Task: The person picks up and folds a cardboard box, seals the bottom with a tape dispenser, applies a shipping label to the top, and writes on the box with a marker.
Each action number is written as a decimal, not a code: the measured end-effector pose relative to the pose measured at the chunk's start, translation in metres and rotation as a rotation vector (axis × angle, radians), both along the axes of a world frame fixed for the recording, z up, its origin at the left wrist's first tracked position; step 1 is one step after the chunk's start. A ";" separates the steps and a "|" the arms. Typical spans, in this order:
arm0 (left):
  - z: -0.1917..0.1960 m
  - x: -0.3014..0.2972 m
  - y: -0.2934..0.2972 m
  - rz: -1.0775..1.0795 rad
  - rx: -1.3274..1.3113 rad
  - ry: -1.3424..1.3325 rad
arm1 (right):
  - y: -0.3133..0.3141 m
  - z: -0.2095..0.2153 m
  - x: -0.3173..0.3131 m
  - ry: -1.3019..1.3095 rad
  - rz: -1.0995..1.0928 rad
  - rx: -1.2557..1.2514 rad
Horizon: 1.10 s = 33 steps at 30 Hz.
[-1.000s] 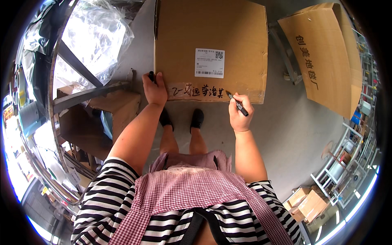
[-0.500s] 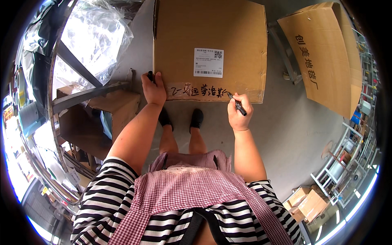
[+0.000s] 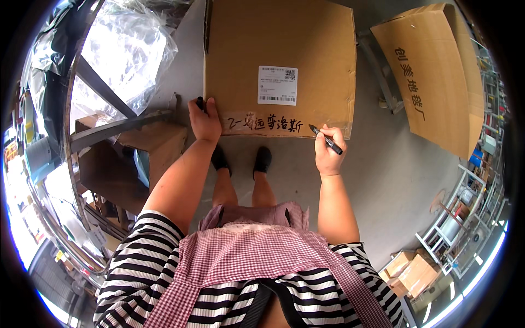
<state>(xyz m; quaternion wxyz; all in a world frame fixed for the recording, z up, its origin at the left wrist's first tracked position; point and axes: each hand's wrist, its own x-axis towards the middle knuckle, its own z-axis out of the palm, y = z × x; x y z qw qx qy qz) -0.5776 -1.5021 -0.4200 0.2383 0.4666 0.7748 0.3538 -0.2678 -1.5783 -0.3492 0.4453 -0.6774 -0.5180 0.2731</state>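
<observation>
A large brown cardboard box (image 3: 317,65) fills the upper middle, with a white printed label (image 3: 277,85) on its face. Black handwriting (image 3: 265,125) runs along the edge nearest me, over a strip of clear tape. My right hand (image 3: 330,150) pinches a black marker (image 3: 327,141), its tip by the right end of the writing; whether it touches the cardboard I cannot tell. At the box's near left corner, my left hand (image 3: 205,121) rests against the side, fingers closed around a short black marker cap (image 3: 200,103).
Another cardboard piece (image 3: 432,76) with dark printing leans at the right. On the left, a metal frame (image 3: 117,128) stands beside clear plastic wrap (image 3: 128,60) and an open carton (image 3: 158,161). Shelving (image 3: 454,218) and small boxes (image 3: 413,270) lie at the far right.
My right hand and the marker have moved slightly right, off the last written character, which now has more strokes. My left hand stays at the corner.
</observation>
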 end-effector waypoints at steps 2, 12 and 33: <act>0.000 0.001 -0.001 0.010 -0.004 0.023 | 0.000 0.001 0.002 -0.039 0.029 -0.016; -0.002 -0.001 0.000 0.017 -0.050 0.010 | 0.002 -0.003 0.002 -0.158 0.024 0.075; -0.007 -0.002 0.000 0.002 0.003 0.023 | -0.004 -0.003 0.017 -0.183 -0.017 0.050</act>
